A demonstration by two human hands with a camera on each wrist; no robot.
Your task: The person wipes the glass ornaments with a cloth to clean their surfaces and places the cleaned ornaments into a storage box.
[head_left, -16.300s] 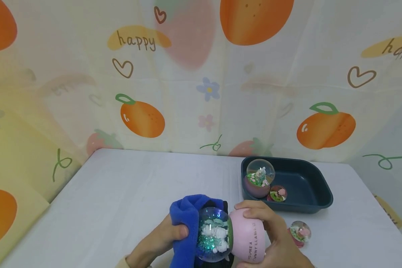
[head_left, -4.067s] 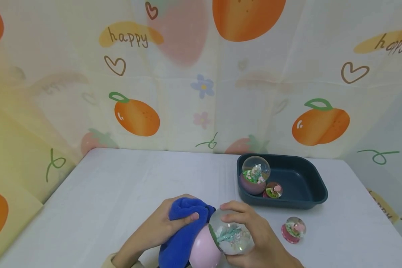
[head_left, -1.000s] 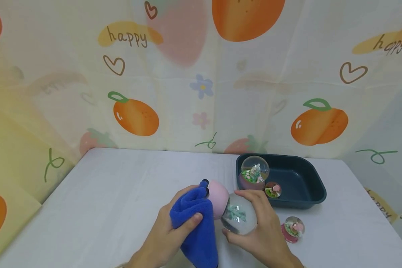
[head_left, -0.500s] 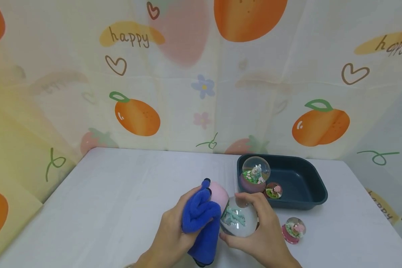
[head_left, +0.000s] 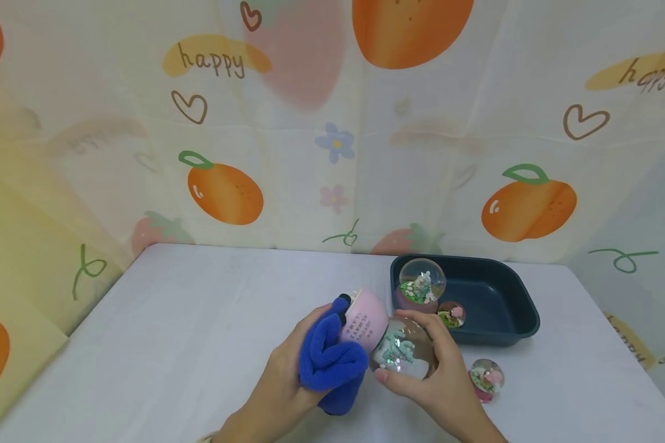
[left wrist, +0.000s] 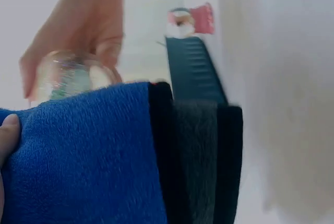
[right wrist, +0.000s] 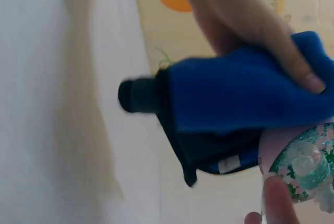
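Tilted above the table, a snow globe has a clear dome with green and white figures inside and a pink base with lettering. My right hand grips the dome between thumb and fingers. A bunched blue cloth with black edging is in my left hand, thumb curled over it, and lies against the pink base. The left wrist view shows the cloth large in front, hiding most of the globe. In the right wrist view, the base disappears partly behind the cloth.
A dark blue tray stands at the back right. Inside it sit a larger snow globe with a purple base and a small one. Another small snow globe is on the white table, right of my right hand.
Earlier the cloth wrapped the dome while my right hand held the base; now these are swapped. Within the last half second the globe has turned, bringing the base's lettering into view.
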